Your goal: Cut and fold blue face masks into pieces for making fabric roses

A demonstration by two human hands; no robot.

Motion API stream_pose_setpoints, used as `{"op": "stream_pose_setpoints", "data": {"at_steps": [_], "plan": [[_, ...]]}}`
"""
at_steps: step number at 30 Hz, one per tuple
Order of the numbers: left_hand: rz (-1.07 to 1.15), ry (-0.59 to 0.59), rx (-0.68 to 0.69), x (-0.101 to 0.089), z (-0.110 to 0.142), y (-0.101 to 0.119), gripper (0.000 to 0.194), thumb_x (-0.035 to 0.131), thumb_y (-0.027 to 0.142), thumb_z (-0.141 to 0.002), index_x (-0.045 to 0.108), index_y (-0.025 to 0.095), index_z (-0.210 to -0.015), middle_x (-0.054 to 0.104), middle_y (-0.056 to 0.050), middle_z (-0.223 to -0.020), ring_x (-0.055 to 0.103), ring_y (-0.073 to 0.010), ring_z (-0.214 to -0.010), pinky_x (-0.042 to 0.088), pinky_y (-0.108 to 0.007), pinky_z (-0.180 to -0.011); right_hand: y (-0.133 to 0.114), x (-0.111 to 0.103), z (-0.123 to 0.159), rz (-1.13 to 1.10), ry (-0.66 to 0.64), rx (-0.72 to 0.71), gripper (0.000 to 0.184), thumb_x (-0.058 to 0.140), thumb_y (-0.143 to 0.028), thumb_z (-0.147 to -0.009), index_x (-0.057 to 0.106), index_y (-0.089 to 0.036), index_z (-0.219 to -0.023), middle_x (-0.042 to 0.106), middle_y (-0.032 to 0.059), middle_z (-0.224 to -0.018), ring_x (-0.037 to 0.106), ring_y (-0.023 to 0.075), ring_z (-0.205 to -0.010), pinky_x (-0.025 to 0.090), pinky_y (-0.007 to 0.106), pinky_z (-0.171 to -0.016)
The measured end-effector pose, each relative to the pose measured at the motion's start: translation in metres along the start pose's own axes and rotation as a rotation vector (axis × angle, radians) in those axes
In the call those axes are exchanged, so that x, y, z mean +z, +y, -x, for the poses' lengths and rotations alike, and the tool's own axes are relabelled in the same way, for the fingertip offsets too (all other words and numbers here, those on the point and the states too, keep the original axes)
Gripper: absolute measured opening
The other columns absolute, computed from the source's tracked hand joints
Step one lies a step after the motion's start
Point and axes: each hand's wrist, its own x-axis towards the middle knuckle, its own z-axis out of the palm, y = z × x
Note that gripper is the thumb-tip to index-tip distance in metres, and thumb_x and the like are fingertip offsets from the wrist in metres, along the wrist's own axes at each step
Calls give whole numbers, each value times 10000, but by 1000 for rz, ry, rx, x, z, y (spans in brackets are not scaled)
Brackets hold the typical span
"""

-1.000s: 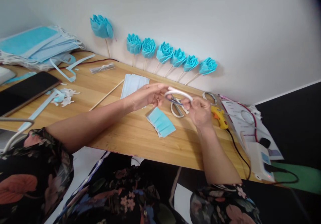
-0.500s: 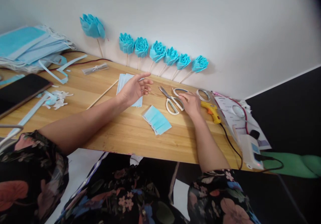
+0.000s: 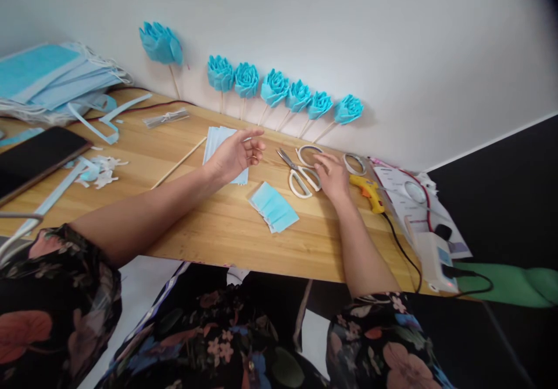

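While the left hand (image 3: 238,153) hangs over the pale pleated mask sheets (image 3: 215,143), its fingers are half curled and apart, and it holds nothing that I can see. The right hand (image 3: 333,177) is palm down, with its fingers loosely bent at the near right rim of a ring-shaped roll, probably tape (image 3: 299,156). Whether these fingers pinch the rim or only rest there, I cannot tell.

The roll lies flat on the wooden table (image 3: 209,232), ahead and to the left of the right fingertips. Being round, it has no long axis. This hand is clearly the nearer one; the left is well apart from the roll, and the tips of the scissors (image 3: 294,167) come between. The scissors lie slantwise, handles just beside the right hand, blades pointing away and leftward.

Nearer to the person, between the hands, the fanned blue cut pieces (image 3: 274,207) slant from far left to near right. Beyond the right wrist lies the yellow glue gun (image 3: 370,192).
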Motion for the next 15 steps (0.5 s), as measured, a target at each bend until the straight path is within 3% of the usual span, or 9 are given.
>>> {"op": "stream_pose_setpoints", "data": {"at_steps": [6, 9, 15], "plan": [[-4, -13, 10, -2, -2, -1, 252, 554, 378, -866, 605, 179, -1011, 636, -6, -700, 586, -128, -592, 453, -250, -590, -29, -9, 5, 44, -163, 103, 317, 583, -403, -920, 769, -245, -1122, 786, 78, -1060, 701, 267, -926, 496, 364, -778], [-18, -19, 8, -2, -3, -2, 266, 565, 402, -872, 608, 182, -1016, 629, 4, -680, 590, -120, -587, 452, -244, -593, -42, -11, 6, 95, -265, 35, 345, 618, -470, -897, 760, -274, -1144, 775, 68, -1003, 680, 248, -866, 446, 332, -696], [-91, -10, 17, 2, -1, -3, 280, 507, 423, -934, 601, 170, -1009, 617, 4, -686, 603, -110, -611, 453, -228, -620, -52, -17, 5, 168, -389, 17, 344, 652, -397, -867, 720, -256, -1173, 740, 86, -1045, 638, 238, -841, 383, 327, -655]]}}
